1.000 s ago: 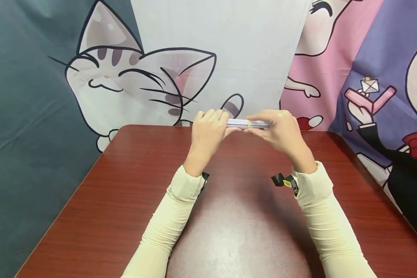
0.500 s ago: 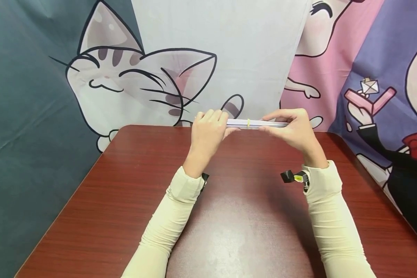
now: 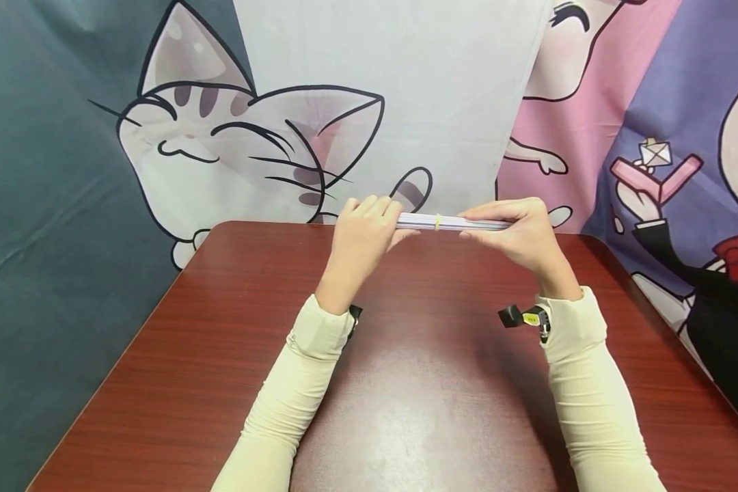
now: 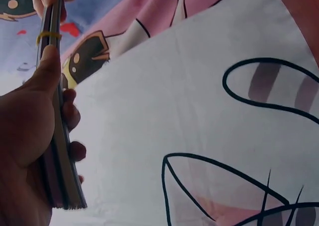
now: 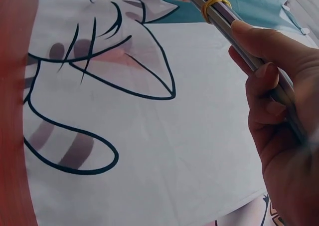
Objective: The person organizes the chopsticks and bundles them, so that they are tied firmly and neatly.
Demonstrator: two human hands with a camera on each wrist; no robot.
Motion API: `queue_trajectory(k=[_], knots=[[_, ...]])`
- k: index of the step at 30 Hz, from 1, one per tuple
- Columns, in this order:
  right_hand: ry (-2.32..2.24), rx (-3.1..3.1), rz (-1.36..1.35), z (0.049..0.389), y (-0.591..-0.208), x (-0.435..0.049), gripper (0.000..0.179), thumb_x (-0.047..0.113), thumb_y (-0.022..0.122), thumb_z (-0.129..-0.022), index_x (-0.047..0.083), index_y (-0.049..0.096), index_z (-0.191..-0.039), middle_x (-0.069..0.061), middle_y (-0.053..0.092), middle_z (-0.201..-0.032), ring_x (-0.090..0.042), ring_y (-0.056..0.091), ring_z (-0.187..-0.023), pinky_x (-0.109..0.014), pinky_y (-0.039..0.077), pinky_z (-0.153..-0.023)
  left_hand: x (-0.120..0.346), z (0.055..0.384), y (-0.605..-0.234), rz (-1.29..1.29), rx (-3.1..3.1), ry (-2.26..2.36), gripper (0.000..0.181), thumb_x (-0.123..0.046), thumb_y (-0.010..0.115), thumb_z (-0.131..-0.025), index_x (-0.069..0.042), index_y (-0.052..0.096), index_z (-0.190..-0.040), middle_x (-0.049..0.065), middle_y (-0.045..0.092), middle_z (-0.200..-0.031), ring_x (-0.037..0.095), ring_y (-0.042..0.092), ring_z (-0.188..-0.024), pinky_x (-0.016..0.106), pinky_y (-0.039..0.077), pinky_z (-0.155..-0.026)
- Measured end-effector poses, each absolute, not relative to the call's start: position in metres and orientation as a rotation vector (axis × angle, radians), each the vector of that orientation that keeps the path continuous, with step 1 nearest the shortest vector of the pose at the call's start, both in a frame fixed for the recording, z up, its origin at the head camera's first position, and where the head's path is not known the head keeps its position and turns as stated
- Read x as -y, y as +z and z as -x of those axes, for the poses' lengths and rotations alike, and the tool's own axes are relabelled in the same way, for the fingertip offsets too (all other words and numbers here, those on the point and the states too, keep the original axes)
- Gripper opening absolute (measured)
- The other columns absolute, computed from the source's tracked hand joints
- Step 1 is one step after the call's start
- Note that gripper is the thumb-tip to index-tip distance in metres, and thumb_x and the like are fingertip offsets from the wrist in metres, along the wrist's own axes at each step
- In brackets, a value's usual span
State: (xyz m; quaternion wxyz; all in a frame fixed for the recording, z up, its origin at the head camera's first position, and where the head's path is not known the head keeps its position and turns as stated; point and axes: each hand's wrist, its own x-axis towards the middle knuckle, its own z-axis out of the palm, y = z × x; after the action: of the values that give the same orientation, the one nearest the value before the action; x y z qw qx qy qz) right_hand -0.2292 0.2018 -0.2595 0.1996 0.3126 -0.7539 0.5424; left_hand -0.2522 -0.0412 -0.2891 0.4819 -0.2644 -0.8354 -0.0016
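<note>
A long, narrow bundle of thin layered strips point(image 3: 415, 221), pale and grey-purple, is held level above the table's far edge. A yellow rubber band point(image 3: 438, 222) circles it near the middle. My left hand point(image 3: 361, 232) grips the left part, with the thumb along one side and the fingers curled round the other. In the left wrist view, the bundle's frayed-looking end point(image 4: 70, 206) sticks out below that hand. The right part is between the thumb and fingers of my right hand point(image 3: 525, 232). In the right wrist view, the band point(image 5: 215, 7) sits just beyond the right thumb.
Below the hands spreads a reddish-brown wooden table point(image 3: 221, 328) with rounded far corners. Behind it hangs a cloth backdrop point(image 3: 455, 82) with cartoon cat figures. Small black wrist devices point(image 3: 525, 316) sit at the cream sleeve cuffs.
My right hand has slid rightward along the bundle, leaving the rubber band and more of the strips bare. Lately both hands and the bundle have shifted slightly down, the left hand also a little left.
</note>
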Motion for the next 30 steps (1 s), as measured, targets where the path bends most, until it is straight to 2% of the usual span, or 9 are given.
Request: queue_trajectory(k=[9, 12, 17, 23, 30], knots=[[1.532, 2.144, -0.829, 0.228, -0.26, -0.207, 0.027, -0.007, 0.08, -0.062, -0.005, 0.072, -0.087, -0.015, 0.07, -0.083, -0.018, 0.068, -0.073, -0.023, 0.053, -0.061, 0.066, 0.261, -0.289, 0.88, 2.021, -0.221, 0.04, -0.05, 0.063, -0.078, -0.016, 0.066, -0.099, -0.004, 0.066, -0.088, 0.015, 0.059, -0.081, 0.032, 0.039, -0.063], [1.504, 2.138, -0.825, 0.227, -0.26, -0.211, 0.027, -0.006, 0.081, -0.061, -0.004, 0.072, -0.087, -0.015, 0.07, -0.083, -0.019, 0.068, -0.072, -0.025, 0.053, -0.06, 0.075, 0.266, -0.289, 1.025, 1.987, -0.459, 0.038, -0.041, 0.07, -0.075, -0.013, 0.069, -0.101, -0.001, 0.066, -0.088, 0.013, 0.06, -0.08, 0.027, 0.044, -0.07], [1.512, 2.112, -0.844, 0.227, -0.259, -0.214, 0.028, -0.008, 0.08, -0.06, -0.006, 0.072, -0.086, -0.015, 0.07, -0.083, -0.018, 0.068, -0.07, -0.024, 0.052, -0.059, 0.08, 0.275, -0.29, 1.231, 1.831, -0.947, 0.036, -0.025, 0.082, -0.066, -0.009, 0.073, -0.097, 0.0, 0.067, -0.085, 0.009, 0.06, -0.075, 0.022, 0.047, -0.069], [1.633, 1.977, -0.937, 0.231, -0.261, -0.214, 0.025, -0.017, 0.077, -0.058, -0.015, 0.068, -0.081, -0.022, 0.067, -0.079, -0.02, 0.065, -0.067, -0.022, 0.052, -0.058, 0.071, 0.276, -0.292, 1.198, 1.748, -1.167, 0.033, -0.016, 0.085, -0.06, -0.005, 0.073, -0.088, 0.003, 0.066, -0.082, 0.011, 0.06, -0.075, 0.024, 0.046, -0.066], [1.678, 1.955, -0.958, 0.235, -0.266, -0.219, 0.022, -0.02, 0.075, -0.058, -0.017, 0.065, -0.078, -0.025, 0.065, -0.078, -0.02, 0.064, -0.064, -0.022, 0.051, -0.056, 0.065, 0.259, -0.279, 1.188, 1.837, -1.187, 0.031, -0.003, 0.082, -0.061, 0.001, 0.071, -0.089, 0.009, 0.065, -0.082, 0.018, 0.059, -0.074, 0.024, 0.043, -0.066]])
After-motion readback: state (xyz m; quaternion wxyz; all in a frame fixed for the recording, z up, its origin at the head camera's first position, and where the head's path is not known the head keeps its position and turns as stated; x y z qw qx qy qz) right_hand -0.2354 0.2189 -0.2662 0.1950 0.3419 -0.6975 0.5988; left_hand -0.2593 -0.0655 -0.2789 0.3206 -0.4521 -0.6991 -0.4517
